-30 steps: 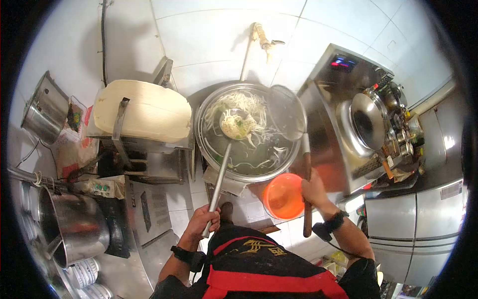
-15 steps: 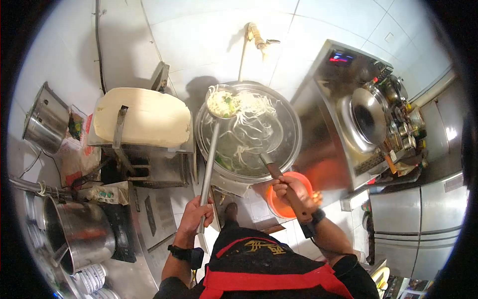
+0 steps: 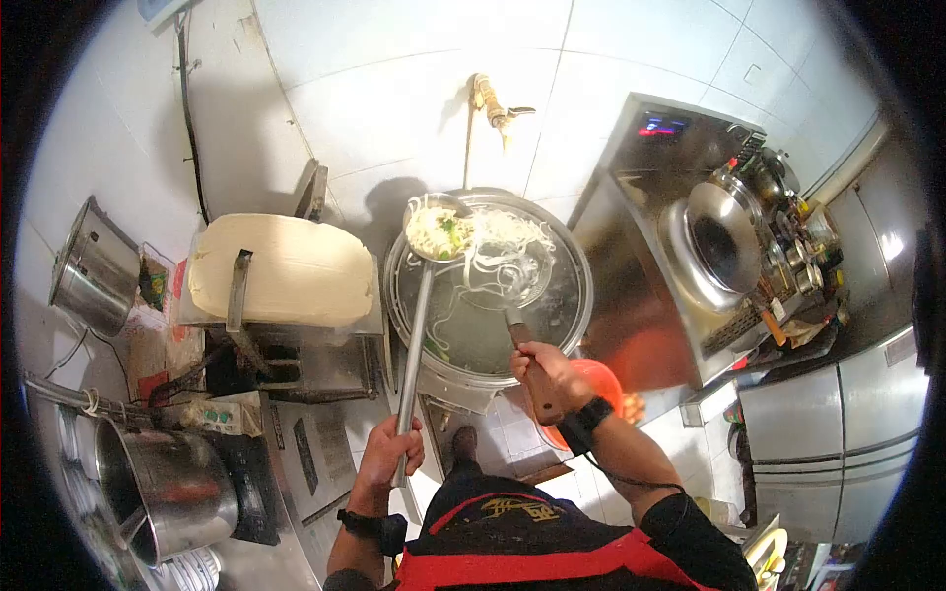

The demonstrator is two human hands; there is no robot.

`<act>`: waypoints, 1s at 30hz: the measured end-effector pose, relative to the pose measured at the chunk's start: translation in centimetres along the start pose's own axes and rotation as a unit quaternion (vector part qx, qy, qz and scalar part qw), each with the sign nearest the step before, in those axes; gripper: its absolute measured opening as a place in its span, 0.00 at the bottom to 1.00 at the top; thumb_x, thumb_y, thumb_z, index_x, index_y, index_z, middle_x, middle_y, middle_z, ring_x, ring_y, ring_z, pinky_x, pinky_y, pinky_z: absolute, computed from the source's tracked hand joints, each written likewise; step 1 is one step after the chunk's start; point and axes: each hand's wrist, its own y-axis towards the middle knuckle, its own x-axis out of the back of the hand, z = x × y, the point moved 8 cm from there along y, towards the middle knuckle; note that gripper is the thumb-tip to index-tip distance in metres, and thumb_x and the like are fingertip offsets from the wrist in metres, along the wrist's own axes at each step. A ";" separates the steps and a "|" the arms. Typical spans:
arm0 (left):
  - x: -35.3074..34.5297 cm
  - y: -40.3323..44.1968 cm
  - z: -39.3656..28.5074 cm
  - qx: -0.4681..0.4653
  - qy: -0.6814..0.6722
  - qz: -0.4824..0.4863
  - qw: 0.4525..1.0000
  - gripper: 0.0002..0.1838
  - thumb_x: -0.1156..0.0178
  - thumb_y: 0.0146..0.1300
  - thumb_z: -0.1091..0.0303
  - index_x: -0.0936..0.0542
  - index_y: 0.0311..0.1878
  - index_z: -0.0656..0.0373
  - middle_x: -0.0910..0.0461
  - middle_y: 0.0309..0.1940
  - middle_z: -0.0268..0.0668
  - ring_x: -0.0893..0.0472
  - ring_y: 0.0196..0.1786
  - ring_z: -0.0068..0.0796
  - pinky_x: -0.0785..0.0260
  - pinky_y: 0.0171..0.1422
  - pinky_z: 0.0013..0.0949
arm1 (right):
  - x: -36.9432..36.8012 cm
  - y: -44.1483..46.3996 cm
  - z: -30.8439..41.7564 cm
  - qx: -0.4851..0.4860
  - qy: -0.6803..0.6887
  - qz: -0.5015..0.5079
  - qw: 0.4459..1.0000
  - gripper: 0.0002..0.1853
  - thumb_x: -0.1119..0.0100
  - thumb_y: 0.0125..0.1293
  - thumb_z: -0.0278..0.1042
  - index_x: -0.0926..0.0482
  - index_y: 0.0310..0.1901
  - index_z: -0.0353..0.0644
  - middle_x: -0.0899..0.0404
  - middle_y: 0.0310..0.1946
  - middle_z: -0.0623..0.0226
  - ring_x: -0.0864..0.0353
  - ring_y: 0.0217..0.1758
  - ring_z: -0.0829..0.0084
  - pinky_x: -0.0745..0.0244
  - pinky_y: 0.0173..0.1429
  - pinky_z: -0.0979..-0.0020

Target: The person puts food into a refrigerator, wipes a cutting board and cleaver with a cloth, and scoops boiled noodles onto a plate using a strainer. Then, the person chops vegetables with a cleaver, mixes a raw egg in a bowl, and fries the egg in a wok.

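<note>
My left hand (image 3: 390, 451) is closed round the long metal handle of a ladle (image 3: 415, 345). The ladle's bowl, heaped with noodles and bits of green (image 3: 439, 229), is over the back left of a big round pot (image 3: 581, 325). With fingers wrapped round its wooden handle, my right hand (image 3: 554, 379) holds a strainer (image 3: 529, 369) near the pot's front right. The strainer's mesh is over the pot, under pale noodles (image 3: 507, 254). Cloudy water (image 3: 483, 335) shows in the pot.
A large block of dough (image 3: 281, 268) lies on a metal machine left of the pot. An orange bucket (image 3: 603, 379) is beneath my right forearm. A wok (image 3: 717, 236) stands on the right-hand stove, a steel pot (image 3: 177, 488) at lower left. A tap (image 3: 488, 98) projects from the wall.
The strainer has gone from beside the pot's right rim to under the noodles, my right hand moving left with it. The ladle has shifted to the pot's back left.
</note>
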 end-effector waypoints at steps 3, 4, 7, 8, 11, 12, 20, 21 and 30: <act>0.3 0.3 0.2 -0.002 0.017 0.002 1.000 0.11 0.45 0.63 0.76 0.31 0.47 0.67 0.33 0.19 0.32 0.33 0.14 0.22 0.41 0.17 0.27 | -1.9 -3.2 -0.3 0.002 -0.022 0.037 0.999 0.08 0.55 0.72 0.32 0.32 0.37 0.37 0.34 0.21 0.70 0.32 0.25 0.74 0.31 0.30 0.69; 0.5 0.3 0.3 -0.001 0.018 0.004 1.000 0.11 0.45 0.63 0.76 0.31 0.47 0.67 0.33 0.19 0.32 0.33 0.14 0.22 0.41 0.17 0.27 | -2.5 -5.9 -0.3 0.029 -0.067 0.003 0.997 0.08 0.55 0.73 0.32 0.32 0.37 0.37 0.34 0.21 0.70 0.32 0.25 0.74 0.32 0.30 0.69; 0.9 0.5 0.7 0.000 -0.002 0.015 1.000 0.11 0.44 0.63 0.74 0.31 0.47 0.67 0.33 0.19 0.32 0.32 0.14 0.22 0.41 0.18 0.27 | -0.6 -10.1 -2.6 0.043 -0.079 -0.038 0.995 0.08 0.55 0.73 0.31 0.33 0.37 0.37 0.33 0.22 0.70 0.32 0.25 0.75 0.32 0.30 0.70; 1.1 0.5 0.7 -0.007 0.020 0.013 1.000 0.11 0.44 0.64 0.74 0.31 0.47 0.67 0.33 0.19 0.31 0.32 0.14 0.22 0.41 0.18 0.27 | 0.1 -10.7 -3.4 0.032 -0.046 -0.043 0.997 0.07 0.55 0.73 0.31 0.33 0.38 0.36 0.33 0.23 0.69 0.32 0.25 0.75 0.32 0.31 0.70; 1.4 0.8 0.7 -0.006 0.042 0.003 0.999 0.11 0.44 0.64 0.74 0.31 0.47 0.67 0.32 0.19 0.32 0.32 0.14 0.22 0.40 0.18 0.26 | 1.1 -8.7 -4.1 -0.013 -0.049 -0.009 0.999 0.07 0.55 0.73 0.30 0.33 0.39 0.35 0.31 0.26 0.68 0.32 0.25 0.75 0.32 0.31 0.71; 1.5 0.9 0.8 0.000 0.044 -0.003 0.999 0.11 0.45 0.64 0.74 0.31 0.47 0.67 0.32 0.19 0.32 0.32 0.14 0.23 0.40 0.18 0.26 | 1.2 -7.6 -3.9 -0.012 -0.047 -0.009 0.999 0.07 0.55 0.73 0.30 0.33 0.39 0.35 0.31 0.26 0.68 0.32 0.25 0.75 0.32 0.31 0.71; 1.5 0.3 1.7 0.006 0.059 0.001 0.998 0.11 0.44 0.63 0.75 0.31 0.46 0.67 0.30 0.19 0.32 0.30 0.15 0.23 0.38 0.19 0.27 | -3.9 -13.3 -0.8 -0.002 0.072 -0.003 0.997 0.05 0.54 0.72 0.28 0.34 0.40 0.35 0.31 0.28 0.67 0.33 0.24 0.78 0.33 0.29 0.74; 1.3 0.1 1.4 0.002 0.085 -0.008 0.996 0.10 0.44 0.63 0.75 0.30 0.46 0.67 0.30 0.19 0.32 0.30 0.15 0.23 0.37 0.19 0.27 | -4.1 -14.7 0.1 0.014 0.041 -0.008 0.999 0.04 0.54 0.72 0.28 0.33 0.40 0.36 0.31 0.28 0.67 0.32 0.24 0.78 0.33 0.28 0.74; 1.7 0.5 4.2 0.021 0.130 -0.008 0.991 0.09 0.43 0.61 0.74 0.29 0.43 0.64 0.28 0.21 0.33 0.29 0.16 0.23 0.37 0.19 0.26 | -6.5 -21.3 1.5 0.132 -0.304 -0.140 0.933 0.07 0.51 0.65 0.25 0.35 0.43 0.38 0.30 0.21 0.68 0.28 0.18 0.75 0.26 0.21 0.71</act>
